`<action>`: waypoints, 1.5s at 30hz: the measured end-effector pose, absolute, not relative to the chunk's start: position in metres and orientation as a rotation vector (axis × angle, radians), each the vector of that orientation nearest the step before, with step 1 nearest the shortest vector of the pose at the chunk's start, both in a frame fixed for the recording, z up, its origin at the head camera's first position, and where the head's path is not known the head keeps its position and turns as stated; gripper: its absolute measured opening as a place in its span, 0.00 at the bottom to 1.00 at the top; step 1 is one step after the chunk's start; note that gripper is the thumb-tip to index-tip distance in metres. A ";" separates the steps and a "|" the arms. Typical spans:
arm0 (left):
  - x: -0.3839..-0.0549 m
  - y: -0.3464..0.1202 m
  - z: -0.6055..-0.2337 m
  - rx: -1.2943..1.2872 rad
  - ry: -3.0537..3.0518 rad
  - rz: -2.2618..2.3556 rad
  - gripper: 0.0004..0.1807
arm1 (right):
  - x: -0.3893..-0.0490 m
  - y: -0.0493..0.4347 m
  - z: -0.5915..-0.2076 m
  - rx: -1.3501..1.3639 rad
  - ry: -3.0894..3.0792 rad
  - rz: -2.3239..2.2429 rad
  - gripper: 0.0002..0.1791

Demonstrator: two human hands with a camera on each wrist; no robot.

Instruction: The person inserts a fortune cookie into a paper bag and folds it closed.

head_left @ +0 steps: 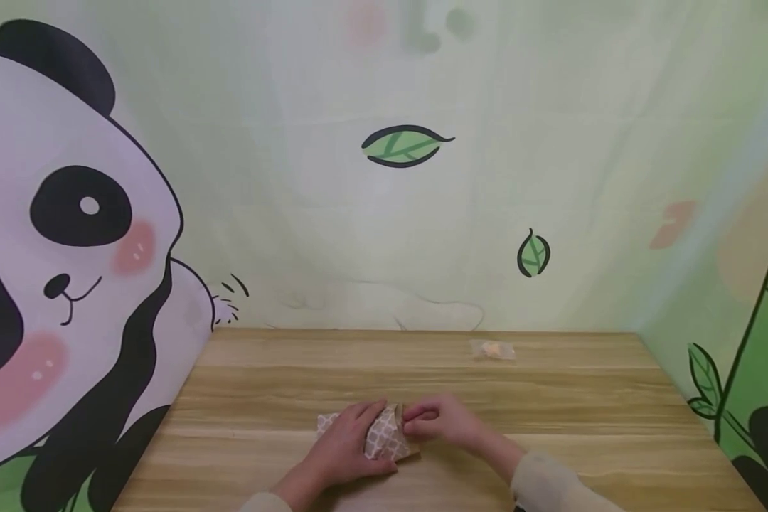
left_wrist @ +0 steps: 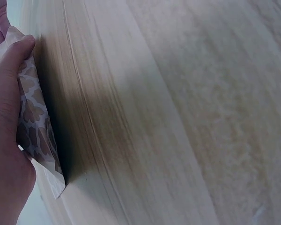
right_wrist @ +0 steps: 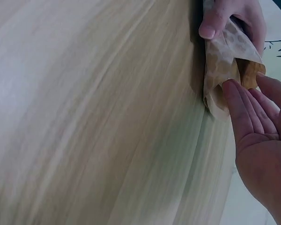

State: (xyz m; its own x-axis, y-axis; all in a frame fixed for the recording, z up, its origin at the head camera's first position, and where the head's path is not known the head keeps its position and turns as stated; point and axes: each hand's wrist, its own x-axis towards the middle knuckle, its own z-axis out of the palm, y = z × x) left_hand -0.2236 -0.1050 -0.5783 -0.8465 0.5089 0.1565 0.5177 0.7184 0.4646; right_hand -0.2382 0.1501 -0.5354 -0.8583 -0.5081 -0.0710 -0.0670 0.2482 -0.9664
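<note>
A small paper bag [head_left: 387, 435] with a tan-and-white lattice print lies low over the table, its mouth facing right. My left hand [head_left: 348, 444] grips it from above, thumb along the near side and fingers over the far side. In the left wrist view the thumb [left_wrist: 23, 49] presses the printed paper. At the mouth, my right hand [head_left: 441, 421] pinches the edge with bent fingers. The right wrist view shows the plain brown inside [right_wrist: 249, 72] of the bag, with the right thumb [right_wrist: 271, 86] at its rim. The bag's contents are hidden.
Toward the back of the wood-grain table [head_left: 262, 377] lies a small clear packet [head_left: 493, 349] with something pale orange inside. A printed cloth backdrop [head_left: 294, 178] with a panda and leaves rises behind the table and along its sides.
</note>
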 end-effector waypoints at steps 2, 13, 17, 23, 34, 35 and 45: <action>-0.223 -0.105 -0.578 -0.870 -2.883 -0.789 0.59 | -0.237 0.147 -0.536 -0.526 2.126 -1.669 0.15; -0.224 -0.102 -0.578 -0.878 -2.835 -0.782 0.56 | -0.240 0.144 -0.543 -0.488 2.001 -1.789 0.17; -0.224 -0.103 -0.575 -0.865 -2.855 -0.793 0.57 | -0.244 0.160 -0.538 -0.470 1.981 -1.786 0.20; -0.222 -0.104 -0.576 -0.876 -2.862 -0.800 0.58 | -0.253 0.196 -0.530 -0.499 2.224 -1.666 0.20; -0.222 -0.103 -0.579 -0.915 -2.838 -0.748 0.56 | -0.289 0.264 -0.514 -0.552 2.840 -1.180 0.18; -0.221 -0.103 -0.579 -0.920 -2.836 -0.743 0.56 | -0.293 0.268 -0.514 -0.534 2.866 -1.137 0.19; -0.218 -0.104 -0.575 -0.946 -2.843 -0.713 0.57 | -0.329 0.289 -0.523 -0.656 3.124 -0.682 0.22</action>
State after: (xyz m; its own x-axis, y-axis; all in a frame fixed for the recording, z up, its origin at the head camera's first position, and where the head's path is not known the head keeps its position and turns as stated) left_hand -0.2175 -0.1036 -0.5750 -0.8094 0.5524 0.1992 0.5810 0.7042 0.4081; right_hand -0.3291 0.2886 -0.5233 -0.9121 -0.3576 0.2007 -0.4087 0.8325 -0.3741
